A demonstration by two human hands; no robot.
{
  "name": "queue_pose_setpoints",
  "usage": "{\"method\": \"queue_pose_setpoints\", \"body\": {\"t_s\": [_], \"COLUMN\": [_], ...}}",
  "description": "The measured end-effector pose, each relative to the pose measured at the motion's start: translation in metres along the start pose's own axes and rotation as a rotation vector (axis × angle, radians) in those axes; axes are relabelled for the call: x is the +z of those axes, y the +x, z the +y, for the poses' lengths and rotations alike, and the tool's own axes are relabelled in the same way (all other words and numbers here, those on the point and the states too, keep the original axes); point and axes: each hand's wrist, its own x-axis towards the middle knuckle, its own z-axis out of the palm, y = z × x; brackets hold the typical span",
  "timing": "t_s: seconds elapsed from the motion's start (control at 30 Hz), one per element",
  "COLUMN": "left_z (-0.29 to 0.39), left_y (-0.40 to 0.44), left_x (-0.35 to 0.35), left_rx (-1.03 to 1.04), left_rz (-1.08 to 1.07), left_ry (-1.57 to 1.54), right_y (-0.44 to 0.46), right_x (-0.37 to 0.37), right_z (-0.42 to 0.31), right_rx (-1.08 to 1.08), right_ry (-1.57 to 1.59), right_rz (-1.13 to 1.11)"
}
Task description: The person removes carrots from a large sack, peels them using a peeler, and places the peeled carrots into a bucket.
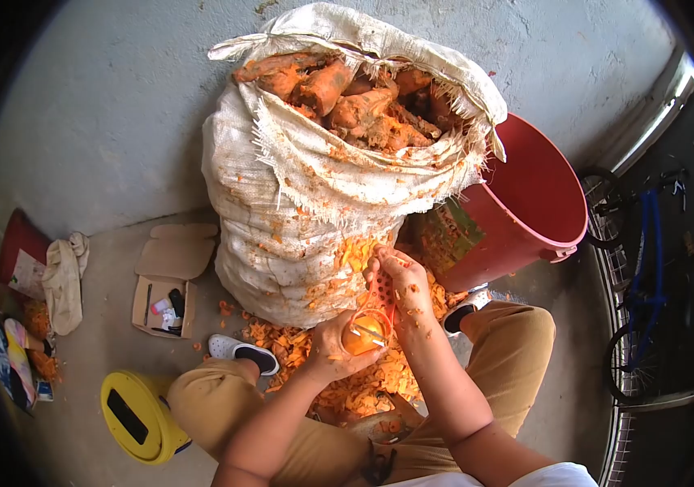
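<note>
My left hand is wrapped round a peeled, bright orange root, seemingly a thick carrot, with its rounded end facing up. A red peeler with a perforated handle is gripped in my right hand, and its metal blade lies across the carrot. Bits of orange peel stick to both hands and forearms. Below them, a heap of orange peelings covers the floor between my legs. Straight ahead stands a large white woven sack, filled to the top with unpeeled orange-brown roots.
Behind the sack to the right, a red bucket leans over. At left are an open cardboard box, a yellow container and a cloth beside a red tub. A blue bicycle stands at far right.
</note>
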Motion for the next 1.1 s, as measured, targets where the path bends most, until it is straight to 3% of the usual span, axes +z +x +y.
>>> {"method": "queue_pose_setpoints", "body": {"t_s": [0.07,0.1,0.17,0.23,0.37,0.4,0.5,0.53,0.63,0.77,0.87,0.97,1.1], "left_z": [0.001,0.004,0.009,0.0,-0.004,-0.003,-0.011,-0.021,-0.018,-0.021,-0.021,-0.018,-0.01], "left_y": [-0.004,-0.006,-0.005,-0.008,-0.004,-0.002,0.001,-0.001,0.001,0.006,0.011,0.013,0.025], "left_x": [-0.003,-0.004,-0.013,-0.01,-0.001,-0.004,0.0,-0.001,0.002,0.011,0.015,0.018,0.027], "left_rx": [0.153,0.231,0.152,0.086,-0.052,-0.129,-0.605,-0.71,-0.842,-0.914,-0.967,-0.991,-0.842], "left_rz": [0.015,0.023,-0.013,0.032,0.065,-0.001,0.112,0.061,0.047,0.113,0.17,0.104,-0.017], "left_ry": [0.027,0.037,-0.036,-0.025,-0.074,-0.066,-0.714,-0.873,-1.275,-1.232,-1.227,-1.163,-0.975], "right_y": [0.012,0.024,0.054,0.047,0.027,0.028,0.026,0.025,0.026,0.041,0.047,0.053,0.047], "right_x": [-0.019,-0.028,-0.081,-0.082,-0.053,-0.051,-0.048,-0.049,-0.061,-0.094,-0.105,-0.12,-0.123], "right_z": [-0.004,-0.009,-0.021,-0.026,-0.024,-0.023,-0.023,-0.025,-0.035,-0.04,-0.047,-0.044,-0.05], "right_rx": [-0.018,-0.137,-0.182,-0.253,-0.277,-0.263,-0.199,-0.178,-0.066,0.008,0.094,0.137,0.224], "right_ry": [-0.188,-0.08,0.214,0.044,0.008,-0.06,-0.278,-0.355,-0.572,-0.78,-0.763,-0.729,-0.758], "right_rz": [0.039,0.195,0.302,0.22,0.057,0.051,0.016,0.004,-0.074,-0.146,-0.157,-0.188,-0.194]}}
